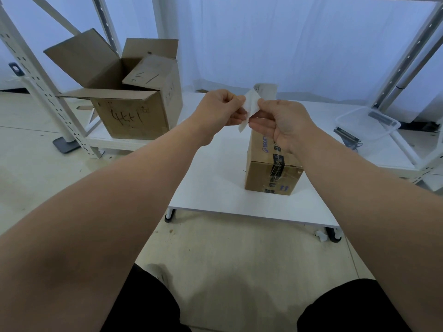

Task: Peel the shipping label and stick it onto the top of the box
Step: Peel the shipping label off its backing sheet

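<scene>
Pinching the white shipping label (250, 101) between them at frame centre, the left hand (221, 109) and right hand (280, 122) hold it above the taped box (271, 173) (standing on the white worktop (211, 178)).

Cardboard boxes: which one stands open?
The big box at the left, its flaps spread and another box tilted inside it. The small box on the white table is taped shut.

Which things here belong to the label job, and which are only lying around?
For the job: shipping label, pinched by left hand and right hand; taped box on the white table.
Lying about: open cardboard boxes at the left; clear plastic tub at the right.
</scene>
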`<state>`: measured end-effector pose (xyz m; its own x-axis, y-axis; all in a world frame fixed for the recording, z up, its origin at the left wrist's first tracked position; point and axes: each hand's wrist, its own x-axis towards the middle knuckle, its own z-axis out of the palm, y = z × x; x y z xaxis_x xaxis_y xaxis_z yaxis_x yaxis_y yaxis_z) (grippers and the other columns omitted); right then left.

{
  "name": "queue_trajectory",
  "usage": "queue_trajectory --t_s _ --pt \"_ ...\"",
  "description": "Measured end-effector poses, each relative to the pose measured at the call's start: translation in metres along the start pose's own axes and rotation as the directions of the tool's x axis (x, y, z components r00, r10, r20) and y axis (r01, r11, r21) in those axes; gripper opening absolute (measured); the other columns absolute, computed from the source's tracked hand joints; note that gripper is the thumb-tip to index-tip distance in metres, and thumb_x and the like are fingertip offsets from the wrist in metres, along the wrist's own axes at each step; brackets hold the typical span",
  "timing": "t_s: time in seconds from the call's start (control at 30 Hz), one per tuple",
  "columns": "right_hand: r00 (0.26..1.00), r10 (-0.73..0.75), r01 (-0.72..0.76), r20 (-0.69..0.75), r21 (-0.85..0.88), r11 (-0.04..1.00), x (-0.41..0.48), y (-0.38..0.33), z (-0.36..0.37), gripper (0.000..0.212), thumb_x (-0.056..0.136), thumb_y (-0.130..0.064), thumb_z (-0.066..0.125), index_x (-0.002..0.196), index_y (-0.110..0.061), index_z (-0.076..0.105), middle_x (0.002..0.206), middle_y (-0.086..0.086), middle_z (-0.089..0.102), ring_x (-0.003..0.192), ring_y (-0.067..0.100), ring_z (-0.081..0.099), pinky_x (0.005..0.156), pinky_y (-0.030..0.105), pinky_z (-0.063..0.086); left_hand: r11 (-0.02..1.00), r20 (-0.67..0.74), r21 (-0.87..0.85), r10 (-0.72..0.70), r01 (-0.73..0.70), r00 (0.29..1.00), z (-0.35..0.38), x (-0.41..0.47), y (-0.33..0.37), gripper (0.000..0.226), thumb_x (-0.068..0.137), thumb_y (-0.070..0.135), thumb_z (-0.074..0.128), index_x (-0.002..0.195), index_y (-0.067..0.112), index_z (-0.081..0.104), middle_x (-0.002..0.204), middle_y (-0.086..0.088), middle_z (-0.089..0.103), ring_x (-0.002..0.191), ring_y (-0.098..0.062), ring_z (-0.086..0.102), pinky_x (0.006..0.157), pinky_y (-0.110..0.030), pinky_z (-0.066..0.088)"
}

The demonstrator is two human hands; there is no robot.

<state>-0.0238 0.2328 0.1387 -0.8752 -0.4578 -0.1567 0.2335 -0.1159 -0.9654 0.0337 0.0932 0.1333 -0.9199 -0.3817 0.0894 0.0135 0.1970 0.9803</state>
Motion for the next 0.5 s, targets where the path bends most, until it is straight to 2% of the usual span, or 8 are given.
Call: queue_trajectory --t_s 0.07,0.17,0.27,0.33,0.43,0.5 --pt "1.000 -0.024 0.024 -0.005 -0.013 1.000 0.000 0.000 0.000 0.009 0.091 -0.011 0.060 0.093 -0.003 0.062 0.086 0.015 0.071 0.070 0.021 0.073 0.069 0.031 0.061 0.996 0.024 0.088 0.018 -0.020 1.000 0.003 -0.002 0.001 0.024 0.089 0.029 0.063 0.091 0.006 0.057 0.083 -0.003 0.065 0.074 -0.011 0.063 0.072 -0.021 0.055" --pt "0.999 -0.048 0.048 0.001 -0.049 0.998 0.000 0.001 0.000 0.010 0.093 -0.011 0.058 0.094 -0.002 0.063 0.089 0.016 0.072 0.074 0.023 0.074 0.070 0.031 0.061 0.979 0.020 0.197 0.053 -0.056 0.998 0.009 -0.005 -0.001 0.020 0.082 0.028 0.071 0.080 0.012 0.058 0.079 0.001 0.062 0.075 -0.009 0.059 0.077 -0.026 0.050" --pt "0.996 -0.084 0.084 0.005 -0.148 0.985 -0.001 0.002 0.000 0.014 0.093 -0.011 0.056 0.096 -0.001 0.064 0.089 0.016 0.072 0.080 0.024 0.073 0.070 0.031 0.061 0.975 -0.034 0.215 0.073 -0.064 0.997 0.010 -0.005 -0.001 0.017 0.084 0.020 0.068 0.072 0.017 0.057 0.072 0.005 0.059 0.068 -0.005 0.055 0.070 -0.020 0.046" --pt "0.995 -0.103 0.101 -0.002 -0.187 0.977 -0.002 0.002 0.000 0.017 0.094 -0.013 0.055 0.099 0.000 0.065 0.088 0.014 0.072 0.080 0.022 0.073 0.069 0.030 0.061 0.972 -0.061 0.221 0.095 -0.080 0.994 0.009 -0.004 -0.001 0.017 0.085 0.018 0.066 0.071 0.017 0.056 0.072 0.004 0.057 0.070 -0.010 0.054 0.072 -0.025 0.047" --pt "0.992 -0.121 0.114 -0.029 -0.180 0.977 -0.001 0.002 0.000 0.015 0.095 -0.016 0.055 0.094 -0.004 0.064 0.084 0.009 0.071 0.073 0.016 0.072 0.069 0.031 0.061 0.974 -0.082 0.186 0.149 -0.132 0.985 0.010 -0.004 0.001 0.016 0.087 0.014 0.062 0.074 0.016 0.053 0.075 -0.001 0.060 0.069 -0.012 0.059 0.070 -0.025 0.050" --pt "0.993 -0.121 0.119 -0.006 -0.156 0.981 0.000 0.002 0.001 0.017 0.094 -0.021 0.056 0.089 -0.007 0.064 0.085 0.008 0.072 0.077 0.018 0.073 0.072 0.033 0.060 0.964 -0.101 0.187 0.212 -0.191 0.972 0.011 -0.005 0.003 0.017 0.088 0.011 0.059 0.075 0.016 0.051 0.073 -0.001 0.060 0.065 -0.011 0.059 0.067 -0.023 0.051"
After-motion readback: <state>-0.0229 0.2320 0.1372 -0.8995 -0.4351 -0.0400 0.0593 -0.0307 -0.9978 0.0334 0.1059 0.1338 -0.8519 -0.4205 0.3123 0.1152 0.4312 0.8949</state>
